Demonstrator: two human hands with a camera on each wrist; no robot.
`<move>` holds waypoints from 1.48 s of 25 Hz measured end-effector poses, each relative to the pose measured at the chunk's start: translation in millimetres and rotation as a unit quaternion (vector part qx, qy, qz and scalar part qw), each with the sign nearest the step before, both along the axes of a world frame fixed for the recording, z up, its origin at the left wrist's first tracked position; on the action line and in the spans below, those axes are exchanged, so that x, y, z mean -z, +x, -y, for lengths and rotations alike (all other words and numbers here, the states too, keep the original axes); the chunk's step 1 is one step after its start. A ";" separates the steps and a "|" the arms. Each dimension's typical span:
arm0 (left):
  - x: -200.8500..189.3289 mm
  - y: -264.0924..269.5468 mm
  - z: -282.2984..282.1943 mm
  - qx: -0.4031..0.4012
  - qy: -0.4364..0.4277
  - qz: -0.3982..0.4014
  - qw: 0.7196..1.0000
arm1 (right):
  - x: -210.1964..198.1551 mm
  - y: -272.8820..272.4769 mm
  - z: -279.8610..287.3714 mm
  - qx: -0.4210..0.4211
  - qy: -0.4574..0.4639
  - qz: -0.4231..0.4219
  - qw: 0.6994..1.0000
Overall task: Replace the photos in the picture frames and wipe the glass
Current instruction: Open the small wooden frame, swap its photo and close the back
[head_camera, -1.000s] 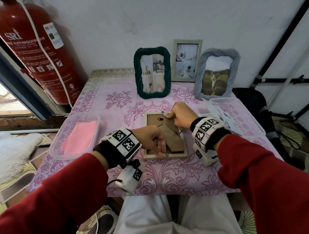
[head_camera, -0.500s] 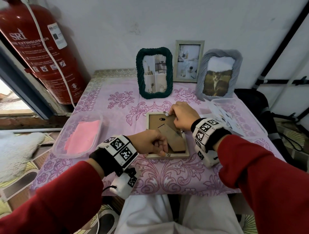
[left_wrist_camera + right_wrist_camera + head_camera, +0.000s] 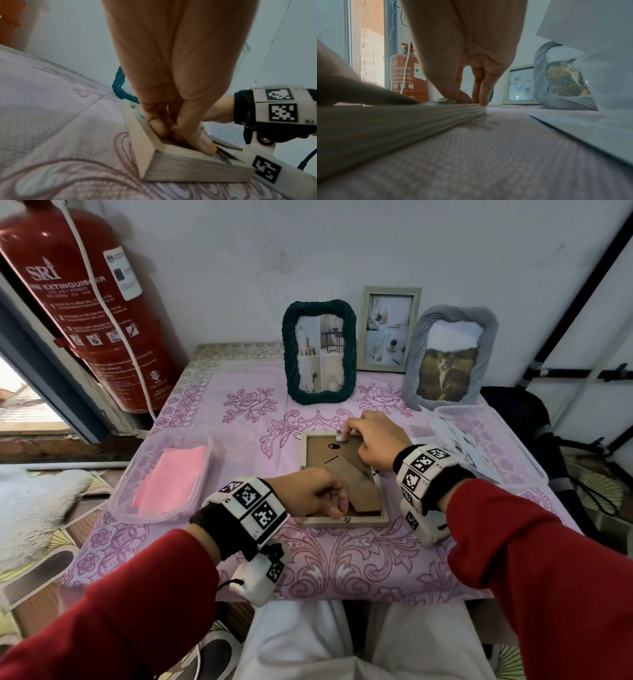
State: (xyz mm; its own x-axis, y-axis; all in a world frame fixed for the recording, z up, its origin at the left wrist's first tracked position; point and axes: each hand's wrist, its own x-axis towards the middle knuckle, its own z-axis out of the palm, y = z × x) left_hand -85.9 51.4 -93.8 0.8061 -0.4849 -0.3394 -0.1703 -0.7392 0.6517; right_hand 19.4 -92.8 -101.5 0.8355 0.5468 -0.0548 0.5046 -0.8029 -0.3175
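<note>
A pale wooden picture frame (image 3: 368, 521) lies face down on the pink tablecloth, its brown backing board (image 3: 320, 455) and folded stand facing up. My left hand (image 3: 337, 508) is at the near rail, its curled fingertips pinched at a small clip (image 3: 346, 518). In the left wrist view my left hand (image 3: 180, 129) presses into the frame (image 3: 180, 169) at its near corner. My right hand (image 3: 346, 435) is at the far rail and pinches a small metal tab (image 3: 339, 438). The right wrist view shows the right hand (image 3: 475, 100) on the frame's rail (image 3: 402, 121) beside the tab (image 3: 443, 101).
Three frames stand at the back: a green one (image 3: 287, 350), a pale wooden one (image 3: 363, 330), and a grey one (image 3: 416, 361) with a cat photo. A clear tub (image 3: 120, 501) holds a pink cloth (image 3: 171, 477) at the left. A clear tub (image 3: 507, 440) holds photos at the right. A fire extinguisher (image 3: 96, 302) stands far left.
My left hand's fingers have shifted toward the near rail's clip. My right hand stays at the far rail's tab. The frame has not moved.
</note>
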 end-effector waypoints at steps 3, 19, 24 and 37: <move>-1.1 -4.5 -3.9 -0.039 -0.030 0.020 0.999 | -0.3 -0.3 -0.2 -0.003 -0.006 0.001 1.000; 4.7 -31.5 -7.2 -0.146 -0.054 0.078 0.985 | 0.3 -1.3 -0.1 0.003 -0.022 0.008 1.000; 6.5 -33.9 -9.0 -0.143 -0.068 0.085 0.984 | -0.9 -1.6 1.0 0.001 -0.017 0.004 1.000; 16.8 -50.1 -2.9 -0.187 -0.100 0.140 0.967 | -2.0 -1.8 0.4 0.000 -0.029 0.007 1.000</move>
State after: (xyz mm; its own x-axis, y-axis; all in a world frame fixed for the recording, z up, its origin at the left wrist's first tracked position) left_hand -136.0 54.2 -110.6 0.9846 -0.1745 -0.0117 -0.1059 -0.6479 0.7543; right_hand 17.6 -93.2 -99.6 0.8366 0.5427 -0.0743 0.5086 -0.8200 -0.2624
